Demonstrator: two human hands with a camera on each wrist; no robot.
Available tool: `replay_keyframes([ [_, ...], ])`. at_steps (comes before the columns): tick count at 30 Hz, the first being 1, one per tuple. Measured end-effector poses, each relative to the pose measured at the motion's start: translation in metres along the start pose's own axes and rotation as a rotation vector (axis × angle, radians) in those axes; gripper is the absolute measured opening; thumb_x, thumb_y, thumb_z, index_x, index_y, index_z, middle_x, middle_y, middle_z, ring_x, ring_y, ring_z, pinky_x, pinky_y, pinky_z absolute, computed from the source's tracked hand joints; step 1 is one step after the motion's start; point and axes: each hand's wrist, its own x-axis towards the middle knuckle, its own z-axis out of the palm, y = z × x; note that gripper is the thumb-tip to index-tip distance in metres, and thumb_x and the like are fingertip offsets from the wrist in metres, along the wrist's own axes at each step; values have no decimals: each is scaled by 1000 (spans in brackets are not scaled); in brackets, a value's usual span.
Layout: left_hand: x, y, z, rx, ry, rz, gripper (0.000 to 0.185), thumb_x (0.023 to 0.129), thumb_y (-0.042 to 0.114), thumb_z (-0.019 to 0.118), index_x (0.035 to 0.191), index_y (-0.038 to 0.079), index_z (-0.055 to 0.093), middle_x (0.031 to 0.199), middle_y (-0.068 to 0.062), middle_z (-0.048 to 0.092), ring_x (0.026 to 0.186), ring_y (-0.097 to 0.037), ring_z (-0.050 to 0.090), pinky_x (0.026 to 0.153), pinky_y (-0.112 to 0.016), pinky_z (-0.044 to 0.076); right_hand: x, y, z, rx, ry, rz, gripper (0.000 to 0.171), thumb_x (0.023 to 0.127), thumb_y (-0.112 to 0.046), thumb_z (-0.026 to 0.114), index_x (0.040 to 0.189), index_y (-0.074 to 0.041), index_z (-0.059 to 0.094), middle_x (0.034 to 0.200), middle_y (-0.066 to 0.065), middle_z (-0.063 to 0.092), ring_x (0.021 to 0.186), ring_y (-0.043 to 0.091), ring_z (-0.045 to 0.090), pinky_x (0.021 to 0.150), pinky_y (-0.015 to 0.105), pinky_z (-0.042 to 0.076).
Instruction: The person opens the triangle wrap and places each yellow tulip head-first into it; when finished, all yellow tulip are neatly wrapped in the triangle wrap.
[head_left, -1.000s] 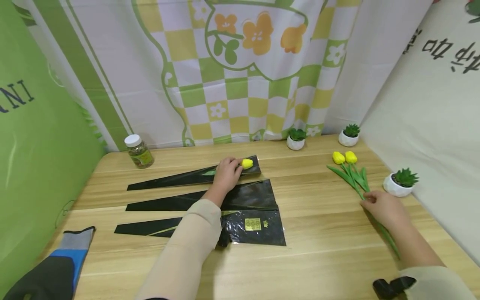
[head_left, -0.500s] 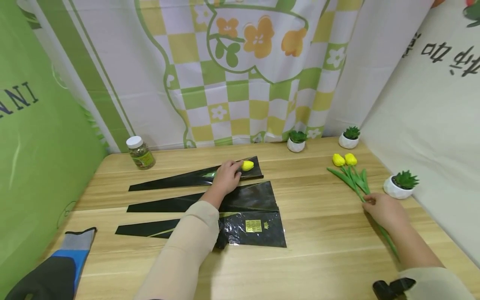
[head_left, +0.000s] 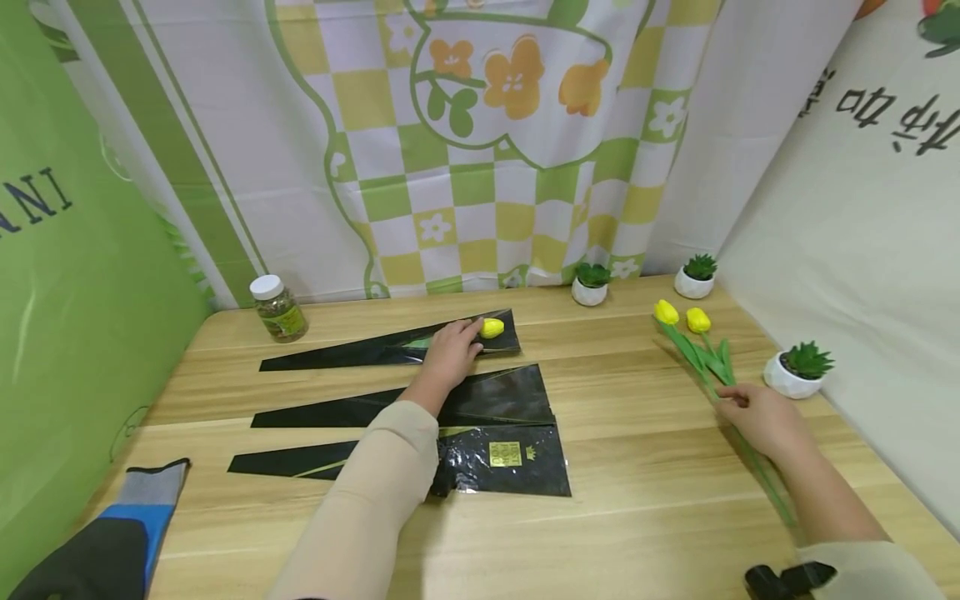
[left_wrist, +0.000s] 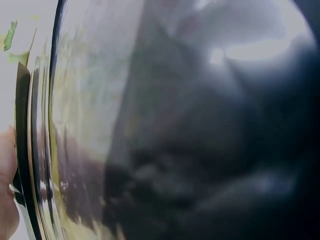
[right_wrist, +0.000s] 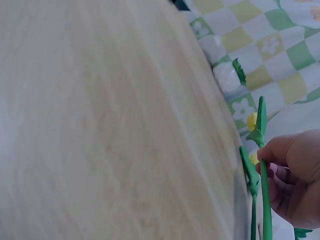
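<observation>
A desk (head_left: 637, 500) of pale wood with a visible lengthwise grain and a smooth, faintly satin finish. On it lie three glossy black plastic film sleeves (head_left: 495, 454), shiny and crinkled, one with a small gold foil label (head_left: 505, 454). The tulips (head_left: 697, 319) look like smooth matt plastic, yellow heads on green stems. Small plant pots (head_left: 783, 377) are glossy white. A clear jar (head_left: 279, 312) has a white plastic lid. Cloth hangings behind are matt. A knitted fabric glove (head_left: 112, 542) lies at the desk's near left corner.

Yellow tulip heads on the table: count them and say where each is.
3. One lies in the top black sleeve by the left hand; two lie on stems held by the right hand. More may be hidden.
</observation>
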Motion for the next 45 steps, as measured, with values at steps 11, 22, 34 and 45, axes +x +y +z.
replay_keyframes([
  [11, -11, 4, -1, -145, 57, 12, 49, 104, 35, 45, 150, 18, 41, 156, -11, 36, 146, -31, 31, 119, -49, 30, 3, -29, 5, 401, -88, 49, 52, 103, -23, 47, 134, 18, 44, 106, 24, 67, 68, 3, 60, 64, 24, 58],
  [22, -34, 26, 10, -305, 47, 107, 41, 103, 27, 52, 141, 12, 53, 146, -12, 46, 138, -31, 41, 112, -48, 39, 17, -54, 18, 842, -127, 70, 48, 101, -18, 52, 132, 15, 36, 86, -17, 61, 74, -2, 62, 71, 15, 57],
  [34, -55, 40, 24, -350, -3, 121, 38, 101, 24, 56, 136, 10, 58, 141, -11, 54, 132, -28, 50, 109, -44, 44, 29, -95, 42, 1385, 100, 243, 18, 98, -3, 54, 105, -12, 40, 78, -8, 61, 66, 3, 66, 63, 16, 57],
  [45, -60, 59, 25, -247, 45, 130, 30, 99, 25, 60, 124, 12, 69, 133, -8, 61, 127, -25, 54, 110, -41, 42, 49, -113, 65, 1482, 389, 434, 23, 95, 1, 54, 102, -14, 38, 71, -5, 60, 54, 5, 65, 54, 16, 56],
])
